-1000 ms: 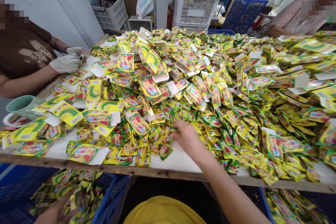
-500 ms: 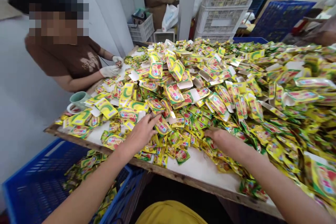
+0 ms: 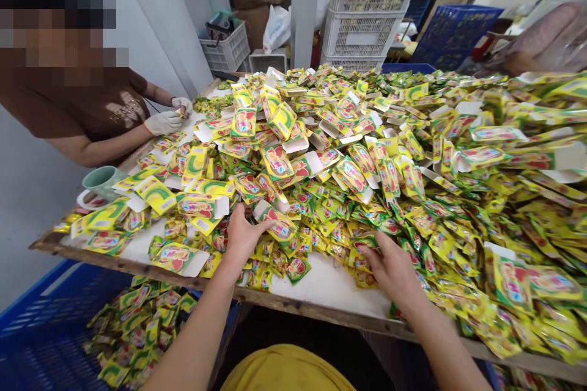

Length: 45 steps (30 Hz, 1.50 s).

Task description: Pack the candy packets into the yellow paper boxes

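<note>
My left hand [image 3: 245, 233] grips a small yellow-and-green carton [image 3: 279, 229] with fruit pictures, thumb along its near side and fingers partly hidden behind it. A white flap stands open at the carton's end close to the hand. To the right, my right hand [image 3: 392, 266] pinches a small shiny sachet [image 3: 367, 243] between thumb and fingers, low over the heap. Loose sachets [image 3: 328, 211] lie between and around both hands. Another carton [image 3: 177, 256], its white flap open, rests by the table edge left of my left hand.
A wooden-edged table [image 3: 316, 284] carries the heap of cartons and sachets. Below left stands a blue crate [image 3: 32, 324] with filled packs in it. A green mug [image 3: 98, 178] sits near the left corner. A co-worker with white gloves [image 3: 164, 122] works across the left side. White crates [image 3: 353, 33] are stacked behind.
The view has swung right, so things sit further left. My left hand has closed on a carton and its open flap now shows. My right hand has lifted slightly, pinching a sachet.
</note>
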Tool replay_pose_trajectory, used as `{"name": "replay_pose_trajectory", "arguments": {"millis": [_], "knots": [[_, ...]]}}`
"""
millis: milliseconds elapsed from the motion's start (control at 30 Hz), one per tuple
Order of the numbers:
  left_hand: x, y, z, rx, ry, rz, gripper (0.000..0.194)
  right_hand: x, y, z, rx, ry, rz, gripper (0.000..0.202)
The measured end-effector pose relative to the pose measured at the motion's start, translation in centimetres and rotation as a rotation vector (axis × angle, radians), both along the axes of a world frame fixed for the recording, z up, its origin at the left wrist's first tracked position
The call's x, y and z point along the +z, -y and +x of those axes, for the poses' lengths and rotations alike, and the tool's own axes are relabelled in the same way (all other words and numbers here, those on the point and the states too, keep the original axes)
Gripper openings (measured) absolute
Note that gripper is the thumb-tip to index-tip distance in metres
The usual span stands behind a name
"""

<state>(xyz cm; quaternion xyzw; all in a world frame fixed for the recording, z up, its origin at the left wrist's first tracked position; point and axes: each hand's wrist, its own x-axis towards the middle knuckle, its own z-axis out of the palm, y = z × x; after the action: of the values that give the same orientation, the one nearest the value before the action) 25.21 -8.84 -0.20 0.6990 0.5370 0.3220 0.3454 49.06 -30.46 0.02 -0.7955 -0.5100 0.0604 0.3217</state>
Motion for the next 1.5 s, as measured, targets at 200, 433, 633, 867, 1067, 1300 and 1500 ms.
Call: {"name": "replay_pose_trajectory", "arguments": {"millis": [200,433,633,867,1067,1300,1500], "knots": [[0.8,5.4,2.3,-0.393,-0.022,0.213,0.041,-1.0,0.3,-3.4,-0.322,-0.814,0.354,0.032],[-2.0,11.3,2.8,-0.354,0.118,0.319,0.017,-0.4,0.6,-4.8,-0.326,-0.956,0.432,0.035],[-3.3,12.5,3.0,-0.347,0.103,-0.418,0.024,-2.7,1.1,-7.4,-0.288,-0.940,0.311,0.031],[-2.1,14.0,5.7,-0.543,0.161,-0.337,0.012,0.6,0.7,-5.7,-0.110,-0.434,0.339,0.012],[-2.5,13.8,4.4,-0.598,0.268,-0.423,0.018,2.4,1.2,-4.5,0.140,-0.112,0.032,0.019],[-1.3,13.5,4.4,-0.728,0.446,-0.644,0.022,5.4,0.6,-4.9,0.347,-0.176,-0.117,0.031],[-1.6,13.4,3.7,-0.691,0.542,-0.672,0.032,4.1,0.4,-6.7,0.270,-0.018,-0.048,0.017]]}}
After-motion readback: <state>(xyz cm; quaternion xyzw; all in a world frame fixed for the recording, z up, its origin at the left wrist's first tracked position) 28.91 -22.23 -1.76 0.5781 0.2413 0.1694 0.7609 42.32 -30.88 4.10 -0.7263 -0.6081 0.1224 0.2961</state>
